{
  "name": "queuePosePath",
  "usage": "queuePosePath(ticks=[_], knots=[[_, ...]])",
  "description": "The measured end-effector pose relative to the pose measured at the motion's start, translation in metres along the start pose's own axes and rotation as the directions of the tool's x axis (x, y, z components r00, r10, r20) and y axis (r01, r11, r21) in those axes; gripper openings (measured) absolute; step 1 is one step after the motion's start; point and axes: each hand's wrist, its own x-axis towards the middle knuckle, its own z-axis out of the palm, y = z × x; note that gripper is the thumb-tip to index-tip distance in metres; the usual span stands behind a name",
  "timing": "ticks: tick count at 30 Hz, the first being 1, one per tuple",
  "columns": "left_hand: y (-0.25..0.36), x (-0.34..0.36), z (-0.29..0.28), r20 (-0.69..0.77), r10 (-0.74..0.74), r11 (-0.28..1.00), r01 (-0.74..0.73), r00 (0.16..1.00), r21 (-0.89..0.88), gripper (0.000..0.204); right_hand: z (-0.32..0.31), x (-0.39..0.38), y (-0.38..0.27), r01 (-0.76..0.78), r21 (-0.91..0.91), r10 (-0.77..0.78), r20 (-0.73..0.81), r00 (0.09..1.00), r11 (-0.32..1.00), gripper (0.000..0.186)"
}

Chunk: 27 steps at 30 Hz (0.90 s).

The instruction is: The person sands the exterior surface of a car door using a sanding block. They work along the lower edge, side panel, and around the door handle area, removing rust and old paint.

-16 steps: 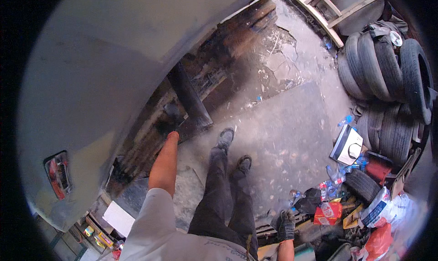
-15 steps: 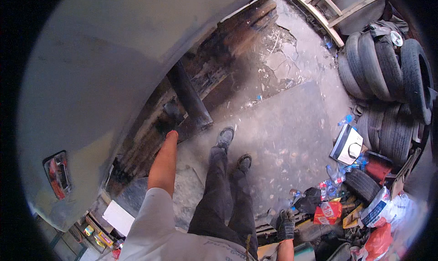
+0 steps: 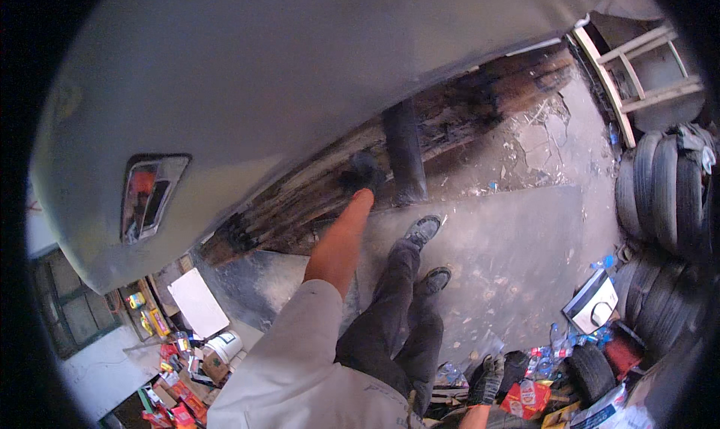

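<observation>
My left hand [image 3: 363, 174], in a dark glove, reaches out beside a dark cylindrical post [image 3: 406, 151]. It is over a worn brown beam [image 3: 480, 103] that runs along the lower edge of a large grey-beige vehicle body panel [image 3: 277, 69]. Blur and dark colours hide its fingers, so I cannot tell whether it grips anything. My right hand [image 3: 487, 378] wears a grey glove and hangs low at my right side. Its fingers are loosely stretched out with nothing visible in them, near a red package [image 3: 526, 399] on the littered floor.
Stacked tyres [image 3: 660, 196] and a wooden frame [image 3: 645, 69] stand at the right. A white-and-black box [image 3: 591, 301], plastic bottles [image 3: 555, 346] and a loose tyre [image 3: 590, 373] lie below them. At lower left are a white board [image 3: 198, 303], a bucket [image 3: 223, 345] and scattered packages [image 3: 180, 395].
The view has turned, so the panel, post and floor sit farther right in it and more clutter shows at lower left. My left hand stays by the post; my right hand still hangs low.
</observation>
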Motion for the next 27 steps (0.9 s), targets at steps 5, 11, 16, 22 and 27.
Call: queuePosePath(ticks=[5,11,16,22,27], knots=[[-0.001,-0.003,0.003,-0.022,0.01,0.995,-0.012,1.0,-0.097,0.061,0.016,0.003,-0.014,0.037,-0.031,-0.037,-0.02,0.999,0.999,0.034],[-0.041,-0.017,0.055,-0.035,-0.003,0.959,-0.007,0.999,-0.284,0.063,0.041,0.005,-0.035,0.225,-0.46,-0.212,0.081,0.974,0.859,0.042],[-0.085,-0.133,0.11,0.072,0.086,0.787,-0.024,0.994,-0.616,0.065,0.109,-0.012,-0.083,0.147,-0.016,-0.136,0.297,0.945,0.989,0.042],[-0.094,-0.34,0.024,-0.097,0.438,0.439,-0.307,0.893,-0.845,0.054,0.194,-0.067,-0.14,0.595,-0.147,-0.393,0.623,0.676,0.79,0.043],[-0.113,-0.443,-0.088,-0.17,0.485,0.561,-0.454,0.858,-0.692,0.044,0.249,-0.157,-0.155,0.327,0.121,-0.288,0.8,0.526,0.937,0.025]])
